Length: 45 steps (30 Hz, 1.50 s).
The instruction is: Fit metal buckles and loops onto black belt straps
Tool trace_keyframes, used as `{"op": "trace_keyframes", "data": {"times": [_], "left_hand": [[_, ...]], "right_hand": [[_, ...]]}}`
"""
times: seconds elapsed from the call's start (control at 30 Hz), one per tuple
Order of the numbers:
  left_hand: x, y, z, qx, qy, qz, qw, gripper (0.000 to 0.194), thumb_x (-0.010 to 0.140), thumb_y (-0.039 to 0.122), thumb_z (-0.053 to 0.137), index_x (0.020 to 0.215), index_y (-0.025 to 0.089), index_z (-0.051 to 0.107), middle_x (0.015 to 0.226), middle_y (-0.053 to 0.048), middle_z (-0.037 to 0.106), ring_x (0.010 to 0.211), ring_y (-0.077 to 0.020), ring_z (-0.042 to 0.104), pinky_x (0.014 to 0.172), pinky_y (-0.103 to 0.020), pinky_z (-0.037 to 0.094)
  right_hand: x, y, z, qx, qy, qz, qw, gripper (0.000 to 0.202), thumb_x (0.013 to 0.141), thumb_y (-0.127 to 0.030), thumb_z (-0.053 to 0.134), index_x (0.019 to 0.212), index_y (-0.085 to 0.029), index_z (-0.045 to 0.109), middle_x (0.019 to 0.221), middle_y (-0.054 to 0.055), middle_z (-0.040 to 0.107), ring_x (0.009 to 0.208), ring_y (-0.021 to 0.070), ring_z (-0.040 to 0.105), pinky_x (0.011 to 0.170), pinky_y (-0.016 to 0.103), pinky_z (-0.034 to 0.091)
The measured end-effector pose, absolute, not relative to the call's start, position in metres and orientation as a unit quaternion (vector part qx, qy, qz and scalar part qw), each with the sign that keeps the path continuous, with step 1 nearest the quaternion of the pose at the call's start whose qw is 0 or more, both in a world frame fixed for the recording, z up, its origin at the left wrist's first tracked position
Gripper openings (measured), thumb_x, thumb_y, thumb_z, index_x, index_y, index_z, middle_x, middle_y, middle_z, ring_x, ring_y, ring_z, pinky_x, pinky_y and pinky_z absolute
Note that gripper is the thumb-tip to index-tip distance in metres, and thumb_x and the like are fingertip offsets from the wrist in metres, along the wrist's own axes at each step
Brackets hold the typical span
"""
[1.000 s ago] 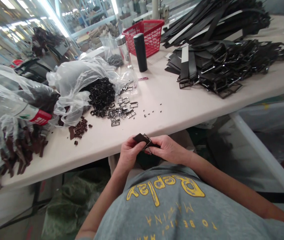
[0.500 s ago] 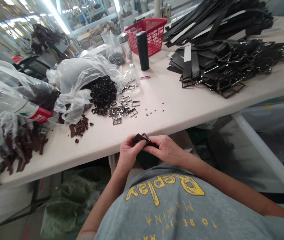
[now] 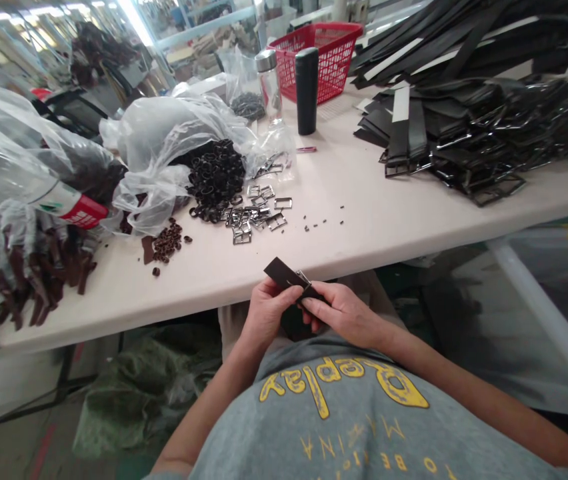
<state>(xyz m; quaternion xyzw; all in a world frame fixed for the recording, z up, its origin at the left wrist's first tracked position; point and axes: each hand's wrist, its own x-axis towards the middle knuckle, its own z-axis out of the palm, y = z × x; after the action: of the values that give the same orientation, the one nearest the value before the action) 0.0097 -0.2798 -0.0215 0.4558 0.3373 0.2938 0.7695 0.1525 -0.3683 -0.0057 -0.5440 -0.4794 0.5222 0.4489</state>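
Note:
Just off the table's front edge, my left hand (image 3: 270,308) pinches a dark strap (image 3: 282,272) whose flat end points up and left. My right hand (image 3: 345,312) grips the same strap from the other side. A metal buckle (image 3: 305,279) sits on the strap between both hands; its lower part is hidden by fingers. Beyond the hands, a heap of loose buckles (image 3: 249,219) lies beside a pile of black loops (image 3: 217,179). Several tiny metal pieces (image 3: 315,225) are scattered to the right of the buckles.
Black straps with buckles (image 3: 489,140) are heaped at the right. A dark bottle (image 3: 307,93), a glass bottle (image 3: 269,87) and a red basket (image 3: 334,60) stand at the back. Plastic bags (image 3: 159,133), small brown rings (image 3: 168,241) and brown straps (image 3: 39,267) occupy the left.
Both hands are slightly farther right and lower in the view. More of the strap's flat end and the buckle shows between them. The camera view has shifted a little.

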Motion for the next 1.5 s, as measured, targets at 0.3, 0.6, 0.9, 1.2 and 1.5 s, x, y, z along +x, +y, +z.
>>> {"op": "trace_keyframes", "data": {"times": [0.3,0.6,0.9,1.2,1.5], "left_hand": [[0.009,-0.283,-0.024,0.432,0.315,0.274,0.800,0.031,0.067,0.032,0.086,0.083,0.014,0.066,0.068,0.000,0.070,0.044,-0.0108,0.060,0.043,-0.022,0.049],[0.012,-0.284,-0.023,0.436,0.294,0.244,0.815,0.029,0.069,0.032,0.084,0.082,0.014,0.066,0.061,0.001,0.066,0.042,-0.0115,0.058,0.042,-0.022,0.046],[0.003,-0.286,-0.028,0.456,0.358,0.298,0.758,0.031,0.078,0.042,0.077,0.088,0.013,0.075,0.067,-0.001,0.068,0.054,-0.0084,0.056,0.054,-0.020,0.045],[0.010,-0.292,-0.027,0.521,0.414,0.407,0.627,0.036,0.071,0.044,0.080,0.096,0.017,0.079,0.077,-0.003,0.073,0.063,-0.0125,0.059,0.060,-0.024,0.048],[0.000,-0.286,-0.008,0.516,0.295,0.390,0.703,0.071,0.088,0.075,0.039,0.098,0.017,0.079,0.105,-0.011,0.075,0.092,-0.0253,0.069,0.082,-0.035,0.055]], "right_hand": [[0.147,-0.371,-0.006,-0.542,-0.451,0.543,0.457,0.028,0.094,-0.042,0.051,0.086,-0.016,0.057,0.071,0.000,0.061,0.055,0.0102,0.058,0.052,0.022,0.045],[0.144,-0.374,-0.007,-0.537,-0.412,0.567,0.469,0.030,0.092,-0.045,0.051,0.086,-0.016,0.056,0.071,0.000,0.061,0.054,0.0101,0.058,0.051,0.021,0.045],[0.136,-0.376,-0.011,-0.557,-0.415,0.544,0.471,0.031,0.095,-0.044,0.048,0.084,-0.017,0.057,0.066,-0.001,0.060,0.050,0.0095,0.056,0.049,0.021,0.045],[0.132,-0.374,-0.006,-0.594,-0.450,0.477,0.466,0.034,0.094,-0.046,0.051,0.073,-0.019,0.054,0.058,-0.002,0.058,0.046,0.0088,0.053,0.045,0.019,0.042],[0.137,-0.364,0.000,-0.591,-0.430,0.483,0.482,0.039,0.092,-0.053,0.052,0.076,-0.019,0.057,0.057,-0.003,0.054,0.043,0.0093,0.050,0.041,0.020,0.040]]}}
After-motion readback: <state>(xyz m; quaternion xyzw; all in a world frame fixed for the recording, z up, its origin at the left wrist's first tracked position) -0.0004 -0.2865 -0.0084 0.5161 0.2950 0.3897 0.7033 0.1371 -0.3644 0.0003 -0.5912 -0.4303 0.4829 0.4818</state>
